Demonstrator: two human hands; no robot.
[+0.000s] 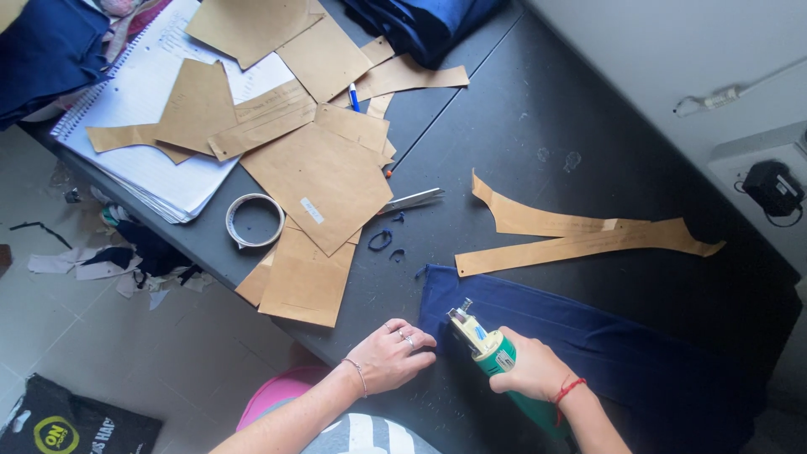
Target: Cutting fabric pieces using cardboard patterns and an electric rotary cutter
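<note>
The right hand (531, 370) grips a green power cutter (487, 349) on the blue cloth (605, 345), and the left hand (388, 355) presses flat just beside it, at the cloth's edge. Only a thin gap lies between the two hands. Straight ahead of the cutter, long brown paper strips (572, 235) lie across the way, close to the cloth's far edge. To the left, a heap of brown paper pattern pieces (319, 176), a tape roll (255, 220) and scissors (412, 201) block the dark table (538, 126). Small blue scraps (382, 241) sit near the left hand. The far middle of the table, past the strips, is bare, so a hand could pass there.
</note>
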